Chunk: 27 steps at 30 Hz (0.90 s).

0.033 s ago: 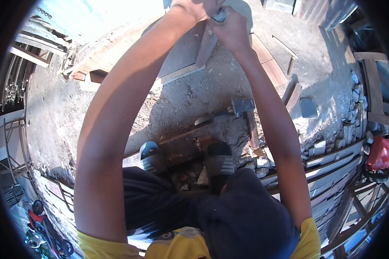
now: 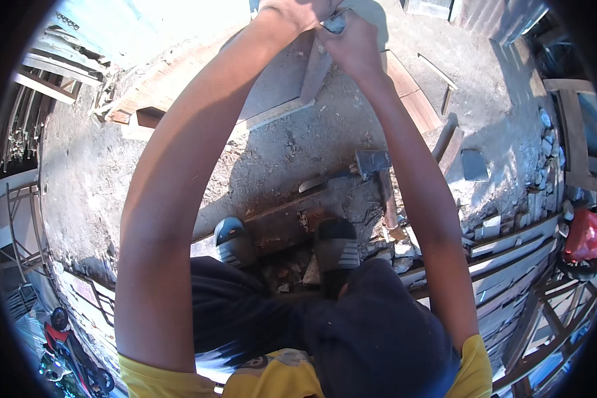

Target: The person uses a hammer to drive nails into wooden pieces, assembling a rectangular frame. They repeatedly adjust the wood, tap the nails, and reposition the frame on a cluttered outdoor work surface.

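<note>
Both arms reach forward to the top edge of the view, where the hands meet. My left hand (image 2: 303, 12) is cut off in part by that edge; its visible fingers look closed beside the other hand. My right hand (image 2: 353, 38) is closed around a small grey-blue thing (image 2: 335, 25), whose kind I cannot make out. Just below the hands stands a wooden structure with a grey panel (image 2: 272, 96) and pale wood boards (image 2: 172, 79). Nearer my feet, a hammer (image 2: 373, 161) with a dark head and wooden handle lies on the ground beside a blade-like tool (image 2: 313, 184).
My sandalled feet (image 2: 337, 249) rest by a dark plank (image 2: 278, 229) among rubble. Brown boards (image 2: 411, 93) and a dark square piece (image 2: 473, 165) lie to the right. Stones (image 2: 547, 149) and a red bag (image 2: 582, 235) are farther right. A motorbike (image 2: 66, 351) stands lower left.
My hands and forearms have shifted very slightly. The grip on the small grey-blue thing looks the same.
</note>
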### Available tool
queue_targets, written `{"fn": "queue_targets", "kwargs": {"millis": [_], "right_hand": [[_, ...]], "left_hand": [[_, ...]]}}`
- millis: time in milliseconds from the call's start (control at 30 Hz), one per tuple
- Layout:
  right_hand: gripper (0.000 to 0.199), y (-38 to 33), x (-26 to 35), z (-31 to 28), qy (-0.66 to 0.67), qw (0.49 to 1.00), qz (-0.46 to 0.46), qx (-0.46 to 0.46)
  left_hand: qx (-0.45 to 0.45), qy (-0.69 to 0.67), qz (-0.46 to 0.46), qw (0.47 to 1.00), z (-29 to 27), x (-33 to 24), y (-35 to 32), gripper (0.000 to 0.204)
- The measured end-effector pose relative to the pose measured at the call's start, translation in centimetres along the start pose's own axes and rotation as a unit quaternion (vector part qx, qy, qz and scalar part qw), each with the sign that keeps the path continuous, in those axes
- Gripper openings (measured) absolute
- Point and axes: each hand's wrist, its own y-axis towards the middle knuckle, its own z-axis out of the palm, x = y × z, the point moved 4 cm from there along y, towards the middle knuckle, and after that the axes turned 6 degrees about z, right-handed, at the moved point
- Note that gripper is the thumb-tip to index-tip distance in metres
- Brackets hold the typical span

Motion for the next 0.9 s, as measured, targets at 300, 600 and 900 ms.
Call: {"fn": "queue_targets", "kwargs": {"millis": [300, 600, 900], "right_hand": [[0.028, -0.4, 1.4, -0.1, 0.091, 0.991, -0.011, -0.093], [0.035, -1.6, 3.8, -0.4, 0.094, 0.988, 0.097, -0.073], [0.054, -2.5, 1.4, 0.6, 0.111, 0.989, 0.051, -0.082]], "left_hand": [[0.025, -0.102, -0.031, 0.994, -1.0, 1.3, 0.7, 0.073], [-0.010, 0.028, 0.044, 0.999, 1.3, 3.0, 1.7, 0.062], [-0.049, -0.011, 0.111, 0.993, -1.3, 3.5, -0.6, 0.053]]}}
